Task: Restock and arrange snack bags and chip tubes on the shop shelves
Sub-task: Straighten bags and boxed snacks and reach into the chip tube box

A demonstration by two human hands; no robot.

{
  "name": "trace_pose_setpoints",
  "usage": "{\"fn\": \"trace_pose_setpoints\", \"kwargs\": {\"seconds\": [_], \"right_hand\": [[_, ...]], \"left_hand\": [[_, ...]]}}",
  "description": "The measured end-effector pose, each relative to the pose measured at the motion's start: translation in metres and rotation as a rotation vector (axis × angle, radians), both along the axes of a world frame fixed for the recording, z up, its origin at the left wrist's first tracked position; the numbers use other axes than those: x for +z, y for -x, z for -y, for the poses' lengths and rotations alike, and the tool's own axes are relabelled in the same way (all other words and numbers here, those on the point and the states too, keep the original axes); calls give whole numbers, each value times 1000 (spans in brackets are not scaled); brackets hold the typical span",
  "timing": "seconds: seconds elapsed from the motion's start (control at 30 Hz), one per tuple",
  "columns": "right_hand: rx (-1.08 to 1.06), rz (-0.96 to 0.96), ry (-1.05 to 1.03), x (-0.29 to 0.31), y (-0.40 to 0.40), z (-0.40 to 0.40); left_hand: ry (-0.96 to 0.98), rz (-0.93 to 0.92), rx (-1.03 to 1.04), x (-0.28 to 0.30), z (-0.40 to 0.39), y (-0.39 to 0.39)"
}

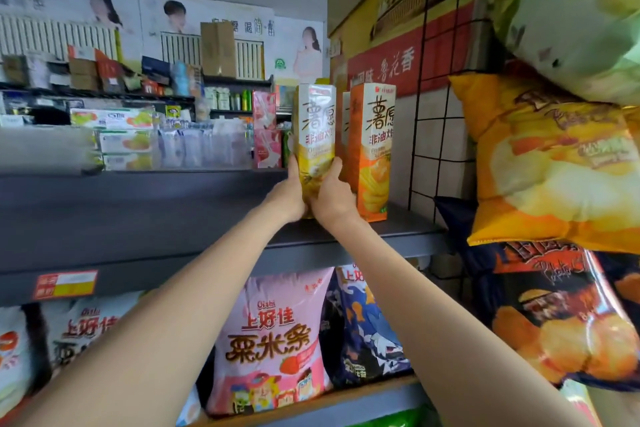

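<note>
- Yellow chip box (pixel 314 135) stands upright near the right end of the grey shelf (pixel 138 218), just beside an orange box (pixel 372 149), probably to line the fronts up.
- Left hand (pixel 289 196) and right hand (pixel 332 196) both clasp its lower part, fingers closed round it.
- Snack bags (pixel 273 340) fill the shelf below.

The yellow chip box (pixel 314 135) and the orange chip box (pixel 373 149) look like glossy printed card. The shelf (pixel 138 218) is matt grey painted metal. The chip bags (pixel 554 163) are shiny, crinkled plastic film on a black wire grid (pixel 427 114).
</note>
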State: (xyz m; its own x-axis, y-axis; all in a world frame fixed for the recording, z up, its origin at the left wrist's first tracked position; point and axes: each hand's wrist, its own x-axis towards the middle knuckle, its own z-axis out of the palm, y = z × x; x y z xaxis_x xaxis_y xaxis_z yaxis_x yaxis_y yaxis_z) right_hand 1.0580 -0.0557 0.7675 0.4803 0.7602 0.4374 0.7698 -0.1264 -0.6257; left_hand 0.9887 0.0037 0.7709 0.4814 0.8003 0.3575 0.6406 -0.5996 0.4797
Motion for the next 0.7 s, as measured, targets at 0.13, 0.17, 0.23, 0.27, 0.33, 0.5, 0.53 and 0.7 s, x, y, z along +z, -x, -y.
{"fn": "trace_pose_setpoints", "kwargs": {"seconds": [0.13, 0.17, 0.23, 0.27, 0.33, 0.5, 0.53, 0.7], "right_hand": [[-29, -11, 38, 0, -4, -16], [-32, -13, 53, 0, -4, -18], [-34, 4, 79, 2, -4, -17], [-36, 43, 79, 2, -2, -13], [-37, 186, 5, -1, 4, 5], [122, 328, -546, -38, 12, 82], [156, 331, -611, -54, 14, 98], [218, 340, -338, -189, 21, 144]], "left_hand": [[30, 9, 42, 1, -17, -12], [25, -18, 38, 2, -21, -12], [35, -52, 37, 4, -22, -4], [42, -64, 43, 6, -17, 2], [-41, -83, 45, 8, 4, 19], [-678, 298, -125, -41, 91, 75], [-707, 370, -182, -65, 103, 86], [-345, 127, -363, -241, 141, 132]]}}
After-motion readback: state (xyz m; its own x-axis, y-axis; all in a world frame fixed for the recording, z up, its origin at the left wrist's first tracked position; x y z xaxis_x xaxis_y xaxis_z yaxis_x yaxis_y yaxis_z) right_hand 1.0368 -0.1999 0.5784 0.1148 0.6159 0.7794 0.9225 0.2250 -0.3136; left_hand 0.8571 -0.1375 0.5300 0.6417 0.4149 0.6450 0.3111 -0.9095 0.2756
